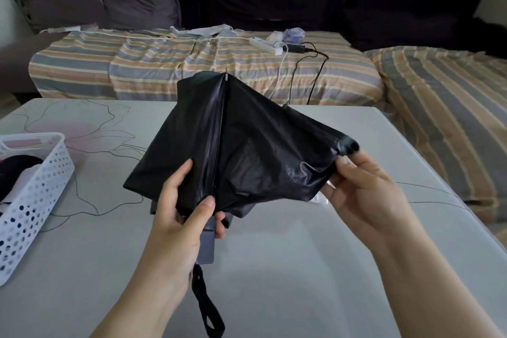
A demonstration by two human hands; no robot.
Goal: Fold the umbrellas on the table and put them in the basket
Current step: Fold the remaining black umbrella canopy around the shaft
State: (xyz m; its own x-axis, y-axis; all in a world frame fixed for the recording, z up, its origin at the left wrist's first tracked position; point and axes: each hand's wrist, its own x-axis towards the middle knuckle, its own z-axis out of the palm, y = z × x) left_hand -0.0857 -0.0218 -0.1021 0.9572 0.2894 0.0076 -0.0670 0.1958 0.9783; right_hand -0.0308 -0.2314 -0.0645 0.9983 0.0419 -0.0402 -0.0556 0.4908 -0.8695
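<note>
We hold the black folding umbrella (247, 145) in the air above the grey table (329, 269), its tip pointing toward twelve o'clock and its canopy collapsed but loose and baggy. Our left hand (181, 217) is wrapped around the grey handle (207, 247) at about six o'clock of the canopy, thumb pressed up against the fabric, with the wrist strap (204, 307) dangling below. Our right hand (362, 189), out at four o'clock, pinches a flap of the canopy edge between its fingertips, near a rib tip. The white perforated basket (30, 200) sits at nine o'clock on the table edge, already holding some dark and pale items that we cannot identify. We judge that we are midway through gathering the panels, before wrapping and tying. The risk from here is that the slick fabric slips out of the light right-hand pinch, or that panels get rolled unevenly and bunch, leaving a bundle too fat to close. The hanging strap could also snag on the basket rim when we carry the umbrella over.
</note>
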